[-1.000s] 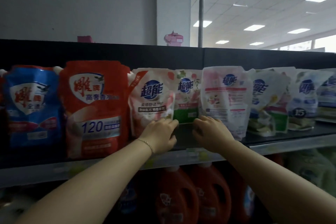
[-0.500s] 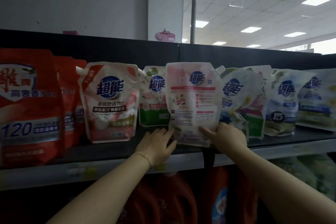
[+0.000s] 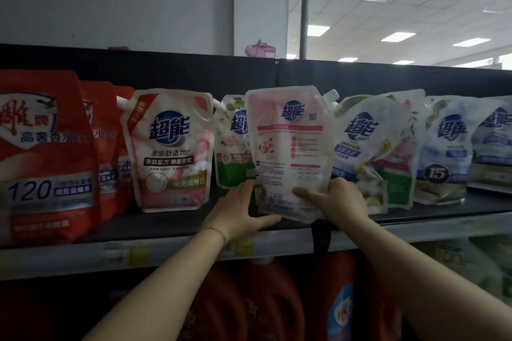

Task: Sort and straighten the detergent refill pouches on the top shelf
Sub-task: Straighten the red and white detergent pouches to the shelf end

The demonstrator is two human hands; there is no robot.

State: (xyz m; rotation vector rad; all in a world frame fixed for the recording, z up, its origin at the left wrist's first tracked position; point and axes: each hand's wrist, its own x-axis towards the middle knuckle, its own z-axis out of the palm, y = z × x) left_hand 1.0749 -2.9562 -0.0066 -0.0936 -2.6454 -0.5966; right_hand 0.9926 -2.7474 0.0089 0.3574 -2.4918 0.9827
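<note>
- Pale pink plastic refill pouch (image 3: pixel 291 152), back label outward, held upright over the black top shelf (image 3: pixel 166 227), at its front.
- Right hand (image 3: pixel 340 199) pinches its lower right corner.
- Left hand (image 3: pixel 238 210): fingers (image 3: pixel 245 188) touch its lower left edge, thumb spread; grip unclear.

1. We are counting three red pouches (image 3: pixel 41 147) at the left of the top shelf (image 3: pixel 166 227).
2. We are counting two pink-and-white ones: a front-facing pouch (image 3: pixel 169 152) and a back-facing pouch (image 3: pixel 291 152).
3. We are seeing two green-bottomed pouches (image 3: pixel 235 171), both partly hidden.
4. We are finding one yellow-flowered pouch (image 3: pixel 360 147).
5. We are counting two blue-and-white pouches (image 3: pixel 443 152) at the right.
6. We are counting two hands, the left hand (image 3: pixel 238 213) and the right hand (image 3: pixel 338 202), and one bracelet (image 3: pixel 219 230).
7. We are making out at least three red jugs (image 3: pixel 271 310) below; the dimness is blurring any others.
</note>
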